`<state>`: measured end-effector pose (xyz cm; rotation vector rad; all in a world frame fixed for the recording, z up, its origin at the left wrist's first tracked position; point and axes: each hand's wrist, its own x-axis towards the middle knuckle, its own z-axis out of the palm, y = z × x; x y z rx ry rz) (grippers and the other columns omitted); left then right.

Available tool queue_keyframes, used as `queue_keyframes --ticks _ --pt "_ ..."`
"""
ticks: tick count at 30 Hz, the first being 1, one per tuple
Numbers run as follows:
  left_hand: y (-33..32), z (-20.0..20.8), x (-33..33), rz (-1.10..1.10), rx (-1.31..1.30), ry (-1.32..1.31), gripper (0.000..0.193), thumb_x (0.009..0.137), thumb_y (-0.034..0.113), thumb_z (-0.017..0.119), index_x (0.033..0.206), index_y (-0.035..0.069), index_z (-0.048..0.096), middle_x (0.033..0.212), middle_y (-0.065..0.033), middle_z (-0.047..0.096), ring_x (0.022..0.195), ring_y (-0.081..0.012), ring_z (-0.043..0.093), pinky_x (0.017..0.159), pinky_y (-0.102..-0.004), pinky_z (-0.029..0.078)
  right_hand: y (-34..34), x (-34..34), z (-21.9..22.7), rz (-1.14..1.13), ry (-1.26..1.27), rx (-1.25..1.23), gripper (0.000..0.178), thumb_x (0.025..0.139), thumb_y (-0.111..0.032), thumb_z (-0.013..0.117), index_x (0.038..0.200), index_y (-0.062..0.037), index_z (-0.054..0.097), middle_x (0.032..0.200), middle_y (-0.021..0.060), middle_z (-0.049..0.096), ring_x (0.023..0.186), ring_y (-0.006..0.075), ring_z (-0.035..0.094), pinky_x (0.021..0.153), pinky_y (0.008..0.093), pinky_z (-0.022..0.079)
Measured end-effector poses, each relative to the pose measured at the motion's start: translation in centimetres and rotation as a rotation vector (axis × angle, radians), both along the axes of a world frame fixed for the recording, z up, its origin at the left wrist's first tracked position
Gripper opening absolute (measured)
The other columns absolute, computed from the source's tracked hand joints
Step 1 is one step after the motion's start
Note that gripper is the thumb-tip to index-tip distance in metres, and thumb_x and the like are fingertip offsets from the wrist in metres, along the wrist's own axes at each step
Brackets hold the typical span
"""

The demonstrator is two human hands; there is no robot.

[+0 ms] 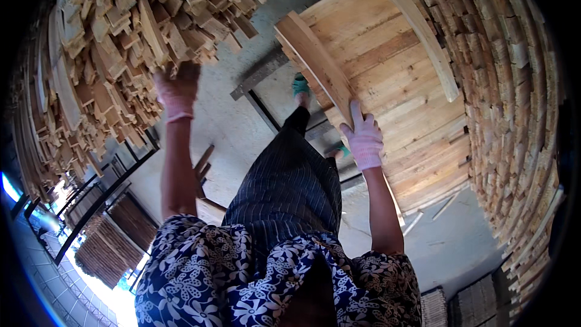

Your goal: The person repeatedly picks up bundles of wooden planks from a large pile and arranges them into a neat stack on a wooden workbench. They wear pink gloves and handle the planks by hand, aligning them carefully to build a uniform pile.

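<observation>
My right hand [365, 140], in a pale pink work glove, lies at the near left edge of a layer of boards [393, 79]. Its fingers are spread, and the index fingertip touches the near end of a loose plank [318, 54]. That plank lies along the left edge of the layer. Up on the left, my left hand [177, 92], gloved too, is raised beside a big pile of wood strips [109, 54]. Motion and dark colouring smear its fingers, so I cannot tell whether it grips a strip.
Another long plank [417, 30] lies across the far right of the boards. Stacked wood strips [496, 85] form a wall on the right. A dark metal frame [260, 72] stands on the concrete floor [224, 115] near my feet. Thin offcuts [445, 206] lie on the floor.
</observation>
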<state>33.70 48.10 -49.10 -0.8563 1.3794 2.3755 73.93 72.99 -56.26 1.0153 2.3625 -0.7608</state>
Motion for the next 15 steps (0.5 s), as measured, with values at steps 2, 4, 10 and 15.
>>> queue_keyframes --ticks 2,4,10,15 --pt "-2.1 2.2 -6.1 -0.035 -0.055 0.102 0.058 0.094 0.049 0.063 0.133 0.009 0.048 0.133 -0.0252 0.057 0.124 -0.0425 0.054 0.108 -0.0586 0.042 -1.1 -0.3 -5.8 0.058 0.052 0.254 0.077 0.09 -0.047 0.067 0.156 -0.0319 0.031 0.118 0.0195 0.056 0.102 0.0417 0.059 0.084 0.0532 0.051" --pt "-4.0 4.5 -10.8 -0.053 -0.141 0.145 0.063 0.091 0.053 0.065 0.131 0.008 0.049 0.131 -0.0244 0.059 0.122 -0.0428 0.056 0.107 -0.0594 0.043 -2.1 -1.0 -9.1 0.042 0.06 0.387 0.071 0.092 -0.045 0.065 0.154 -0.0358 0.032 0.123 0.0168 0.051 0.107 0.0387 0.054 0.09 0.0564 0.047" --pt "5.0 10.2 -12.0 -0.844 -1.128 0.237 0.104 0.084 0.06 0.072 0.161 0.014 0.02 0.152 -0.026 0.043 0.141 -0.0425 0.041 0.115 -0.0453 0.035 -3.4 0.4 -10.7 0.013 0.205 0.555 0.067 0.095 -0.037 0.062 0.155 -0.0307 0.033 0.131 0.0171 0.046 0.118 0.0371 0.048 0.101 0.058 0.04" --pt "8.9 6.6 -12.5 -0.815 -1.824 0.368 0.097 0.084 0.047 0.074 0.161 0.02 0.02 0.148 -0.0198 0.051 0.139 -0.0331 0.046 0.117 -0.0423 0.033 -2.6 0.1 -10.3 -0.041 0.339 0.432 0.075 0.091 -0.037 0.065 0.155 -0.0217 0.03 0.145 0.0217 0.036 0.131 0.0425 0.039 0.106 0.0623 0.033"
